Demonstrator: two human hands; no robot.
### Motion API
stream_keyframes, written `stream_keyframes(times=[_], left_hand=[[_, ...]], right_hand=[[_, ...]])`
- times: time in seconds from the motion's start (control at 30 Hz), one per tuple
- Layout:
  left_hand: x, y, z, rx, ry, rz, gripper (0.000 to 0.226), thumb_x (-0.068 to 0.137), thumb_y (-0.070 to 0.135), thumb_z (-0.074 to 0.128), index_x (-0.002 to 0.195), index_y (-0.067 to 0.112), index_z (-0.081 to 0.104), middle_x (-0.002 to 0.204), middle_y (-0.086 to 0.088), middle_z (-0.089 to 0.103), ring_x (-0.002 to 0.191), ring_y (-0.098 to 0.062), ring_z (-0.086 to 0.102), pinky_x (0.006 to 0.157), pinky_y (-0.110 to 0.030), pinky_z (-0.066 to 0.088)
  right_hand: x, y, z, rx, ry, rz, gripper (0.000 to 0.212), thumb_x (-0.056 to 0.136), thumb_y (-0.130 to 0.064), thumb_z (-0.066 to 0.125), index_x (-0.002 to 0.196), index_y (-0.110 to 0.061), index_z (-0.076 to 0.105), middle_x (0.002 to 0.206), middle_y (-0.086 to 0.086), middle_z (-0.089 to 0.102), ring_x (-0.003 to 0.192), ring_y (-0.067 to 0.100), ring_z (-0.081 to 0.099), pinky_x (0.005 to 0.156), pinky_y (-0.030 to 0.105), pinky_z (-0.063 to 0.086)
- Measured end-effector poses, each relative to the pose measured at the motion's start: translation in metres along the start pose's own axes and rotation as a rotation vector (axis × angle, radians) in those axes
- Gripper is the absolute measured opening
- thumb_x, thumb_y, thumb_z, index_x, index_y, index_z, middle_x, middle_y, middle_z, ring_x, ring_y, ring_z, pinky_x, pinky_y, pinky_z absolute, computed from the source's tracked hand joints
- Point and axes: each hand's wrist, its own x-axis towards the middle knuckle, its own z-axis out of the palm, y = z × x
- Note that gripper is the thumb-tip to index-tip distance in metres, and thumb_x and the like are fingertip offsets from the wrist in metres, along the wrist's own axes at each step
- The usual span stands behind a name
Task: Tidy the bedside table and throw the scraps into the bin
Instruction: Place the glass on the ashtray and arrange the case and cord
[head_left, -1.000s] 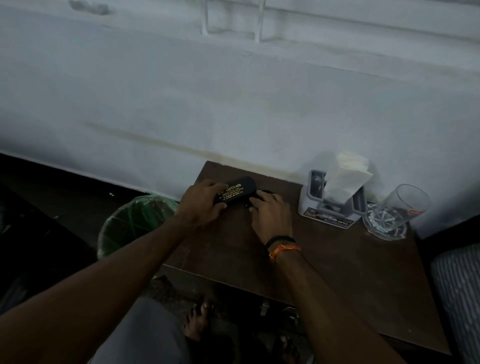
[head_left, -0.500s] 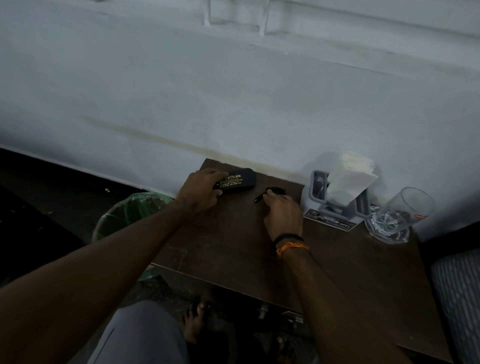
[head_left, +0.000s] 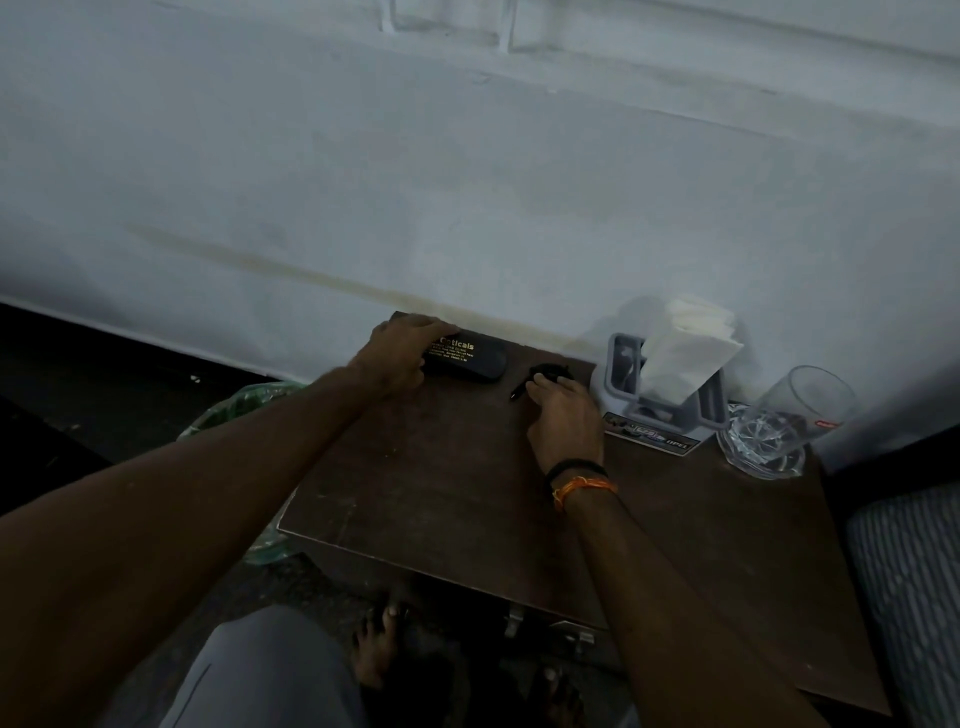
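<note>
Matt wooden table (head_left: 467, 493), clear glass tumbler (head_left: 800, 410), paper napkins (head_left: 685, 353).

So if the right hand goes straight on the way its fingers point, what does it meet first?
The small black object at the tips of the right hand; they seem to touch it already. Beyond it comes the wall.

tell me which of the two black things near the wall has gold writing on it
The black case under the left hand; gold lettering shows on its lid. The small black item at the right hand's fingertips is plain.
</note>
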Motion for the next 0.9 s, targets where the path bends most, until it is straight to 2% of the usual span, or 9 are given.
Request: stream_keyframes(times=[0.23, 0.43, 0.67, 0.9], left_hand=[[0.0, 0.002, 0.003, -0.033, 0.033, 0.014, 0.079, 0.071, -0.01, 0.059, 0.143, 0.019, 0.046, 0.145, -0.011, 0.046, 0.134, -0.032, 0.037, 0.111, -0.046, 0.03], [0.002, 0.004, 0.008, -0.051, 0.056, 0.004, 0.072, 0.076, -0.003, 0.065, 0.142, 0.02, 0.047, 0.146, -0.008, 0.047, 0.136, -0.028, 0.037, 0.111, -0.042, 0.027], [0.006, 0.003, 0.012, -0.03, 0.076, 0.021, 0.07, 0.075, 0.001, 0.067, 0.14, 0.02, 0.05, 0.143, -0.008, 0.05, 0.134, -0.03, 0.041, 0.111, -0.047, 0.031], [0.006, 0.003, 0.014, -0.032, 0.072, 0.017, 0.069, 0.077, 0.0, 0.065, 0.141, 0.021, 0.048, 0.145, -0.008, 0.048, 0.135, -0.029, 0.037, 0.112, -0.05, 0.029]], right_hand=[[0.002, 0.0, 0.002, 0.029, 0.001, 0.01, 0.056, 0.088, 0.001, 0.057, 0.142, -0.013, 0.048, 0.15, 0.002, 0.046, 0.143, 0.025, 0.031, 0.118, 0.035, 0.024], [0.003, 0.0, 0.004, 0.045, -0.003, 0.014, 0.055, 0.088, 0.0, 0.055, 0.141, -0.013, 0.049, 0.149, 0.003, 0.047, 0.142, 0.026, 0.032, 0.118, 0.036, 0.025], [0.004, -0.001, 0.004, 0.061, -0.012, 0.01, 0.053, 0.089, -0.001, 0.054, 0.14, -0.012, 0.05, 0.149, 0.004, 0.047, 0.142, 0.027, 0.032, 0.118, 0.036, 0.026], [0.005, -0.002, 0.003, 0.057, -0.036, 0.023, 0.054, 0.089, -0.002, 0.056, 0.142, -0.013, 0.047, 0.151, 0.004, 0.044, 0.144, 0.026, 0.029, 0.118, 0.036, 0.025]])
